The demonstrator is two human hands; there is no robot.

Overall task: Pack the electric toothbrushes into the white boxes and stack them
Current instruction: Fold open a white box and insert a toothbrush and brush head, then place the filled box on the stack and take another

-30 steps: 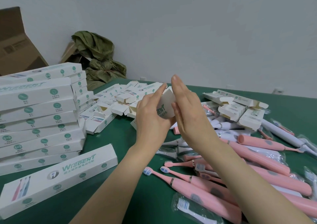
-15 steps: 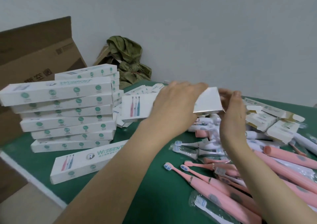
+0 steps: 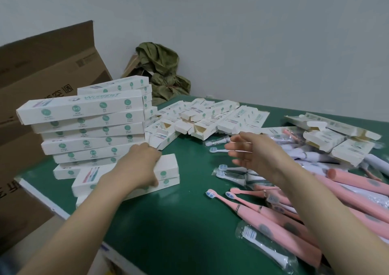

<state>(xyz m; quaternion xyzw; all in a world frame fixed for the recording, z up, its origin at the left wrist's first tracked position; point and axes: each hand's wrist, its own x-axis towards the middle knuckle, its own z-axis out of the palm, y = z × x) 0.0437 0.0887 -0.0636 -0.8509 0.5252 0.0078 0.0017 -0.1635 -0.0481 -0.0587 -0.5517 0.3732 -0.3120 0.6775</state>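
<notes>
My left hand (image 3: 139, 167) grips a closed white toothbrush box (image 3: 166, 167) that lies on top of another closed box (image 3: 170, 183) on the green table (image 3: 168, 232). Behind them rises a tall stack of closed white boxes (image 3: 88, 127). My right hand (image 3: 254, 154) hovers blurred above the table with its fingers spread and nothing in it. Several pink electric toothbrushes (image 3: 263, 215) lie at the right, with loose brush heads (image 3: 223, 169) beside them.
Empty open-ended white boxes (image 3: 210, 117) lie in a heap at the table's back, and more of these unfilled boxes (image 3: 336, 140) lie at the right. A large cardboard carton (image 3: 42, 74) stands left of the table. A green bundle (image 3: 162, 70) sits by the wall.
The white box has gone from between both hands down onto the lone box by the stack. My right hand has let go and pulled away to the right.
</notes>
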